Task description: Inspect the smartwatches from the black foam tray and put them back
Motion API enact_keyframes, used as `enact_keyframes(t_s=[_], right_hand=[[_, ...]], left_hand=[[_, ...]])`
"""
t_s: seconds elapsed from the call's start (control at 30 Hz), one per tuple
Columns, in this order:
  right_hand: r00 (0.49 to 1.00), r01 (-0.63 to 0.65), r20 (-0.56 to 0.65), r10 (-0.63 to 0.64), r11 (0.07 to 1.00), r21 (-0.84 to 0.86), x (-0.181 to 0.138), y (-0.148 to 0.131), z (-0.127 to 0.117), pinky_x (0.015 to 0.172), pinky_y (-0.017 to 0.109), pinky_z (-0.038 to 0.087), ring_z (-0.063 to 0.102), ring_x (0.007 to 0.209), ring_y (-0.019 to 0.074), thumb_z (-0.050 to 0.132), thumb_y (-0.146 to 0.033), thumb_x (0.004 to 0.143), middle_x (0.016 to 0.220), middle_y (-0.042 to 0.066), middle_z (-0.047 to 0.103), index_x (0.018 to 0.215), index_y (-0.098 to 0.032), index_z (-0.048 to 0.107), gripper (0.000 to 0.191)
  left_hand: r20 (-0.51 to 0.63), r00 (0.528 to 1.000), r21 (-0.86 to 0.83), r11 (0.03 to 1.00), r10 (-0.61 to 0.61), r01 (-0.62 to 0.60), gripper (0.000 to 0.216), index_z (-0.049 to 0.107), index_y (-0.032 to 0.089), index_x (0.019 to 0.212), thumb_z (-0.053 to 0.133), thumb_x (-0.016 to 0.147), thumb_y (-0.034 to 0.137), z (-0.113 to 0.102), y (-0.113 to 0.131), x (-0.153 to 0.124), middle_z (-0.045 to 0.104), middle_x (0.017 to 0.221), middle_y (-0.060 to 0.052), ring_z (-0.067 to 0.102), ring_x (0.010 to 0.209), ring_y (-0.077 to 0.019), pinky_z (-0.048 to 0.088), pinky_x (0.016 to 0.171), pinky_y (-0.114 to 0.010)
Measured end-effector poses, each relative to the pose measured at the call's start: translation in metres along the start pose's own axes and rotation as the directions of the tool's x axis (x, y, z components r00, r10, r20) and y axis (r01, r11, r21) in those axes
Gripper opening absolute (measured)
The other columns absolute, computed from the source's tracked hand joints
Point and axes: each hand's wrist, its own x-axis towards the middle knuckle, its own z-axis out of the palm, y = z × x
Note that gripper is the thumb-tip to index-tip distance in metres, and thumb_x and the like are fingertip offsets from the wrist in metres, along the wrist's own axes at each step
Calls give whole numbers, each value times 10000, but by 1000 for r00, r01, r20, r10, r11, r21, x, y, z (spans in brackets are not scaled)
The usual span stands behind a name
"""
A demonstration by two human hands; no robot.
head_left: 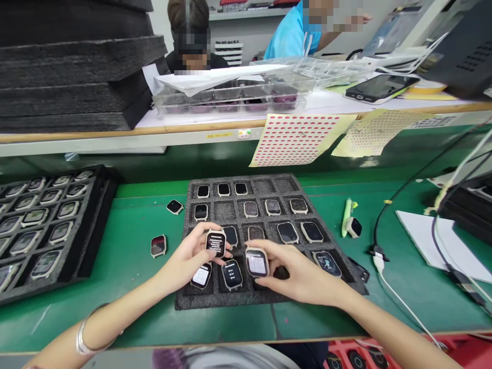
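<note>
My left hand (198, 249) grips a smartwatch case (216, 244) without a strap, its lit screen showing lines of white text. In my right hand (292, 269) is a second smartwatch (257, 262), held by its edges between thumb and fingers, with a pale page on its screen. Both are above a grey foam tray (200, 302) with square pockets. Beneath my hands, one watch (201, 275) shows a white screen and another watch (232, 274) a dark list. A watch with a patterned face (327, 263) lies at the tray's right. My right hand hides some pockets.
Another foam tray (102, 205) full of watches stands at the left. Two loose watches (158, 246) lie between the trays. At the right are a watch beside a green stick (347, 218), cables (378, 261) and white paper (442, 246). Two people are behind the shelf (184, 137).
</note>
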Motion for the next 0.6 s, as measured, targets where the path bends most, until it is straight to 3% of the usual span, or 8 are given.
enact_keyframes(t_s=[0.1, 0.23, 0.3, 0.4, 0.5, 0.6], right_hand=[[997, 73, 19, -71, 931, -359, -6, 2, -3, 880, 414, 476, 560, 986, 244, 667, -186, 775, 1137, 97, 568, 1269, -195, 505, 519], [991, 132, 37, -131, 849, -512, -15, 1, -12, 949, 417, 425, 471, 1134, 263, 641, -270, 824, 1232, 111, 495, 1341, -229, 449, 553], [991, 110, -9, -137, 829, -549, -22, 0, -20, 927, 392, 435, 490, 1108, 248, 575, -306, 879, 1208, 104, 509, 1315, -233, 476, 453], [992, 50, -61, -113, 780, -624, -35, 4, -31, 830, 370, 467, 553, 943, 228, 460, -334, 940, 1020, 91, 583, 1089, -202, 612, 251], [986, -29, -133, -101, 681, -731, -46, 18, -33, 754, 392, 473, 560, 823, 238, 396, -350, 959, 863, 92, 608, 910, -177, 639, 303], [970, -74, -201, -138, 618, -783, -53, 34, -25, 768, 418, 469, 558, 828, 254, 360, -334, 969, 854, 102, 617, 937, -155, 621, 318]], left_hand=[[-14, 1000, -23, 1000, -2, 2, 264, 445, 197, 1099, 564, 864, 220, 0, -1, 0, 666, 992, -93, 654, 905, -216, 533, 774, -352], [-31, 999, -33, 999, -10, 9, 246, 459, 187, 1063, 583, 863, 260, 1, 0, 2, 671, 948, -90, 661, 868, -205, 542, 727, -326], [-37, 999, -23, 1000, -21, 20, 241, 467, 179, 1046, 591, 860, 270, 1, 0, 3, 671, 926, -90, 665, 859, -207, 545, 698, -314], [-55, 998, -8, 999, -34, 34, 248, 477, 170, 1028, 608, 850, 283, 0, -1, 4, 675, 903, -90, 671, 836, -208, 548, 662, -299], [-66, 997, 0, 999, -39, 39, 250, 480, 169, 1030, 600, 854, 301, -1, 0, 3, 681, 901, -94, 675, 830, -208, 552, 662, -303], [-76, 996, 13, 999, -51, 52, 249, 479, 168, 1034, 581, 863, 318, -1, 1, 2, 685, 899, -100, 678, 842, -220, 557, 671, -319]])
